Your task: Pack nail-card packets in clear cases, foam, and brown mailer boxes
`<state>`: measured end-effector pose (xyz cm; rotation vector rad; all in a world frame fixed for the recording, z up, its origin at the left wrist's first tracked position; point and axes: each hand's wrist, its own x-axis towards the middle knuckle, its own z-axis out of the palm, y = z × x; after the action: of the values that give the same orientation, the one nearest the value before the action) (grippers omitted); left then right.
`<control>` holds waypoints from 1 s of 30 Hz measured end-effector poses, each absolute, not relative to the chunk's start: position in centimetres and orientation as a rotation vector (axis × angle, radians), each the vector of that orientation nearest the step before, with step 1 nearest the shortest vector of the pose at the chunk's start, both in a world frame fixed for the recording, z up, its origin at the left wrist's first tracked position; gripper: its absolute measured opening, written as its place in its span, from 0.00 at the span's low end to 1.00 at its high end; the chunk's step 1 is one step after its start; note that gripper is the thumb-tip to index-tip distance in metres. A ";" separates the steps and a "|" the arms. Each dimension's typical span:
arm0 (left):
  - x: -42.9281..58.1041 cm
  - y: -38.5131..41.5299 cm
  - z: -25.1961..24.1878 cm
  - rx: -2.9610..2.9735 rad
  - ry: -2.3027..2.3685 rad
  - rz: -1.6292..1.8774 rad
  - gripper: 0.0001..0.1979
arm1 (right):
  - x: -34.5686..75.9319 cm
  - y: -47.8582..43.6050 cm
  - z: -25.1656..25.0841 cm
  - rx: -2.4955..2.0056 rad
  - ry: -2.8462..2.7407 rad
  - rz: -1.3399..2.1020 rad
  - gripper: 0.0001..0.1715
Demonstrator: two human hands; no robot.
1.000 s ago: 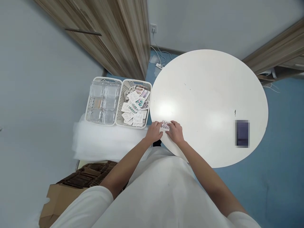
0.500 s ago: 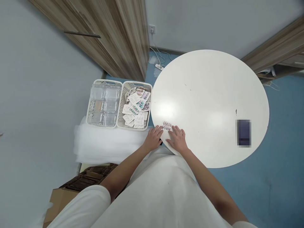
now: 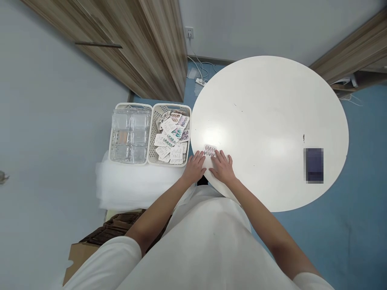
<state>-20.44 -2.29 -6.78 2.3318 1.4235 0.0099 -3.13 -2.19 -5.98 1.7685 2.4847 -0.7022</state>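
A small card of press-on nails [image 3: 210,150], with two rows of shiny oval nails, lies on the white round table [image 3: 266,96] near its front left edge. On the card's left side my left hand [image 3: 194,166] rests palm down, fingers stretched out and tips close to the card's corner. My right hand [image 3: 223,166] is flat at the lower right, its fingertips at the card's edge. Neither hand is closed around the card.
Left of the table, a white basket [image 3: 152,139] holds many similar cards. Beside it another basket [image 3: 111,137] contains clear plastic boxes [image 3: 140,121]. A blurred dark object [image 3: 314,165] sits at the table's right. White wrapping [image 3: 136,185] and a cardboard box [image 3: 79,255] are lower left.
Both hands and the card have shifted slightly away from my body across the table. The camera view has also tilted a little.
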 end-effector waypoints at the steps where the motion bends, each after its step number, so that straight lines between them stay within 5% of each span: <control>1: -20.5 -2.2 -6.8 2.326 1.418 0.010 0.24 | -3.2 -2.1 -6.0 1.768 2.486 -0.708 0.26; 30: -21.0 -2.5 -7.3 2.265 1.413 0.015 0.27 | -3.4 -2.3 -6.6 1.834 2.488 -0.836 0.30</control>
<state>-21.03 -2.46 -7.30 2.2653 1.4133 0.0147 -3.36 -2.34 -6.64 1.8344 2.4877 -0.8359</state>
